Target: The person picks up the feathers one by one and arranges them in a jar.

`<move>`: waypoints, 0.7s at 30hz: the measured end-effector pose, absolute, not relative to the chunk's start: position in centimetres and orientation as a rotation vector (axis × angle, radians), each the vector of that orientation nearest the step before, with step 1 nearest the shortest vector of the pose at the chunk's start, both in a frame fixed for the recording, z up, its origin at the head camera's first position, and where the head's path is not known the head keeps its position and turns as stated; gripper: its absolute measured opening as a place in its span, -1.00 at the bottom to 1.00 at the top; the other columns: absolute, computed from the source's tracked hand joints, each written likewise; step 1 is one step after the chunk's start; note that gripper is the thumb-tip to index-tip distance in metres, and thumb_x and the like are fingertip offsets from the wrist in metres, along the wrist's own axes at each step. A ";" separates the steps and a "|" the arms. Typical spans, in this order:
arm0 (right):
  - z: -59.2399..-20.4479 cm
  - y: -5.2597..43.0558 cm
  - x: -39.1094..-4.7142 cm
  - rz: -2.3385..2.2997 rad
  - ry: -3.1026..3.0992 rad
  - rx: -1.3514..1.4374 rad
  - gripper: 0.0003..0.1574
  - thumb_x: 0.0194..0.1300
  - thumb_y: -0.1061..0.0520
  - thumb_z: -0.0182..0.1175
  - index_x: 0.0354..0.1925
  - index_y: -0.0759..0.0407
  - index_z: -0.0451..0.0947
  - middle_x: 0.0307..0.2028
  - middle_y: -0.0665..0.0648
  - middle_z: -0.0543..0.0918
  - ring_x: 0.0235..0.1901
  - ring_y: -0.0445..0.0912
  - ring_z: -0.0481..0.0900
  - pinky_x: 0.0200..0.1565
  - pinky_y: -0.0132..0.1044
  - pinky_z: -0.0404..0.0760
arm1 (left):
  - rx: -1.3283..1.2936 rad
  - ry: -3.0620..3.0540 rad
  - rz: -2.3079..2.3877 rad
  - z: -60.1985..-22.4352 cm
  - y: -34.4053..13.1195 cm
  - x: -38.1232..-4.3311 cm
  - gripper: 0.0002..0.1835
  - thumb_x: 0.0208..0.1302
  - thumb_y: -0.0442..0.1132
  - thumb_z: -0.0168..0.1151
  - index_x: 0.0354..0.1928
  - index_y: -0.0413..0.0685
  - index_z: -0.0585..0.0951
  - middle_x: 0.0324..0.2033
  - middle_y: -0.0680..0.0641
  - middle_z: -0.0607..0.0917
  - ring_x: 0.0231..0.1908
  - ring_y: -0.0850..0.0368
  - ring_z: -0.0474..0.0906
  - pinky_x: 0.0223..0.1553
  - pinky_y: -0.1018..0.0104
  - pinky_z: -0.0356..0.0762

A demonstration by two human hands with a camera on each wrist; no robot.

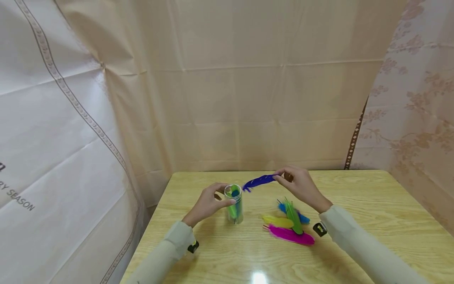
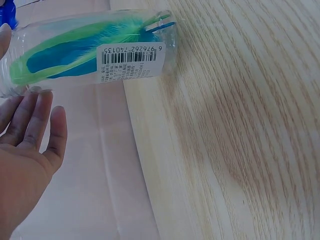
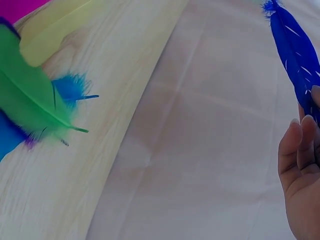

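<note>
Fingers of my left hand (image 1: 207,203) curled around the clear jar (image 1: 234,204), while my right hand (image 1: 299,186) pinched the dark blue feather (image 1: 259,182) above it.

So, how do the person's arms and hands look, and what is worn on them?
Both arms are covered by long, pale beige sleeves that end at the wrists. The left hand and the right hand are bare, with no gloves. A small black device sits under each wrist, one at the left cuff and one at the right cuff. No rings are visible.
</note>
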State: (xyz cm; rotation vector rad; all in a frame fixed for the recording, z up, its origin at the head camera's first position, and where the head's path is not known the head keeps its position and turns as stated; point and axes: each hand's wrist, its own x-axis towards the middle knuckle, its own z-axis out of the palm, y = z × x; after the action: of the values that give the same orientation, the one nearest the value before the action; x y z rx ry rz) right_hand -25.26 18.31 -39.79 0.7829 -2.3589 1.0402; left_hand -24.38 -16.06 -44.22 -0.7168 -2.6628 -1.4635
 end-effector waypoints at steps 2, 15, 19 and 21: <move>-39.7 18.1 -25.3 1.042 -2.356 0.784 -0.95 0.40 0.14 0.37 -0.18 0.00 0.75 -0.50 -0.11 0.52 -0.57 -0.19 0.39 -0.56 -0.36 0.36 | -0.710 -2.671 -1.460 -44.2 -16.1 -24.4 -0.40 0.25 0.14 0.48 0.26 0.10 0.60 0.07 -0.01 0.68 0.01 0.13 0.57 -0.02 0.14 0.60; -39.0 16.1 -25.7 1.022 -2.339 0.900 -0.93 0.39 0.18 0.37 -0.16 0.03 0.74 -0.38 -0.11 0.59 -0.49 -0.20 0.44 -0.44 -0.35 0.49 | -0.719 -2.669 -1.459 -44.3 -16.2 -24.4 -0.33 0.27 0.15 0.46 0.31 -0.01 0.57 0.11 -0.09 0.67 0.02 0.09 0.58 -0.01 0.12 0.61; -38.8 15.5 -25.8 1.006 -2.321 0.969 -0.91 0.37 0.23 0.39 -0.17 0.06 0.74 -0.31 -0.11 0.63 -0.47 -0.21 0.47 -0.43 -0.36 0.54 | -0.715 -2.672 -1.454 -44.3 -16.2 -24.5 -0.34 0.26 0.18 0.46 0.31 0.05 0.58 0.08 0.01 0.67 0.04 0.07 0.58 -0.01 0.14 0.61; -38.7 15.1 -25.9 0.982 -2.317 1.002 -0.91 0.36 0.23 0.39 -0.17 0.07 0.73 -0.29 -0.11 0.63 -0.46 -0.22 0.46 -0.43 -0.37 0.55 | -0.712 -2.674 -1.458 -44.4 -16.1 -24.5 -0.35 0.26 0.18 0.45 0.30 0.06 0.58 0.08 0.03 0.67 0.04 0.07 0.58 -0.01 0.13 0.61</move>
State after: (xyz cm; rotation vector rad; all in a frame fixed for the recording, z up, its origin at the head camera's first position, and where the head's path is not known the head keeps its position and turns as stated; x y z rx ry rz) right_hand -25.91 15.13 -38.73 1.0020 -2.3171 0.9823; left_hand -24.48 -16.14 -44.35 -0.7119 -2.6737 -1.4583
